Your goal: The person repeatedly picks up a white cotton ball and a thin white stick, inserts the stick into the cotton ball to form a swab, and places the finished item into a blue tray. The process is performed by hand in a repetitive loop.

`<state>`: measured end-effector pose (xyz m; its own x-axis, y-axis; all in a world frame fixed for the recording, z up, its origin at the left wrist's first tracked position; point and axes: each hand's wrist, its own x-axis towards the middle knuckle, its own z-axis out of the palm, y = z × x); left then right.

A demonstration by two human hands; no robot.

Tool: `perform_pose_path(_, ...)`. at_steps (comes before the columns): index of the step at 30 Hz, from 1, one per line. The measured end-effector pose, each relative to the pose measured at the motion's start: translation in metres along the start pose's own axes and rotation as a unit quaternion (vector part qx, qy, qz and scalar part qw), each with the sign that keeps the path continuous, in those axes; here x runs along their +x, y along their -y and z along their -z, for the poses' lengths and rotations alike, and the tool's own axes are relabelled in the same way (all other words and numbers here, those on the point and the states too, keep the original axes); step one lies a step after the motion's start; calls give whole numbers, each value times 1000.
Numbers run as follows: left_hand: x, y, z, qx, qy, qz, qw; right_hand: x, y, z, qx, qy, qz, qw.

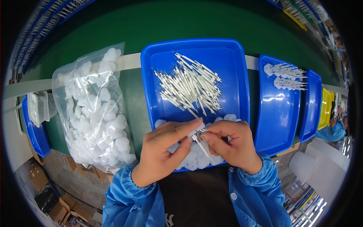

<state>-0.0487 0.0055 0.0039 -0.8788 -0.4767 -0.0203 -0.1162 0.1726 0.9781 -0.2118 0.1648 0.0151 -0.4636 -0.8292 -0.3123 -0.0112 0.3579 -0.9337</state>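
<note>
Above the near end of a large blue tray [146, 75], my two hands come together. My left hand [160, 151] grips a white rounded plastic piece [193, 130] between thumb and fingers. Thin white rods with metallic ends [205, 149] point down from it toward me. My right hand [238, 147] is closed in a pinch at the rods beside that piece; its fingertips partly hide what they grip. Farther back in the tray lies a loose heap of similar white rods [191, 85]. Beneath my hands are many white rounded plastic pieces [194, 157], partly covered by my fingers.
Left of the tray lies a clear plastic bag [94, 109] full of white pieces. To the right, a smaller blue tray [276, 117] holds two assembled rows of rods [289, 77]. Beyond are another blue tray [311, 108], a yellow bin [326, 108] and a person [334, 130].
</note>
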Motion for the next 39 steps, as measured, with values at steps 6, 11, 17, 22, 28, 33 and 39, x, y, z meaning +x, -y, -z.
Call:
perform_pose_path(6, -4, 0, -1, 116, -26, -42, 992, 6, 0, -6, -335, -98, 259, 901)
perform_pose_path(11, -5, 1, -5, 148, -48, -57, 986, 0, 5, -16, -431, -114, 260, 856)
perform_pose_path(17, -7, -1, -3, 96, -31, -1, 995, 9, 6, -3, -319, -69, 253, 911)
perform_pose_path(22, -11, -3, -3, 58, -8, 13, 998, 6, 9, -1, -320, -72, 234, 915)
perform_pose_path(28, 0, -5, -9, -58, -24, 25, 998, 2, 4, 7, -265, -100, 250, 926)
perform_pose_path(33, 5, -4, -10, 72, -54, -110, 990, -5, -8, 9, 25, -71, 157, 985)
perform_pose_path(39, 4, -10, -10, 75, -21, -117, 990, -7, -9, 10, 57, -36, 120, 991)
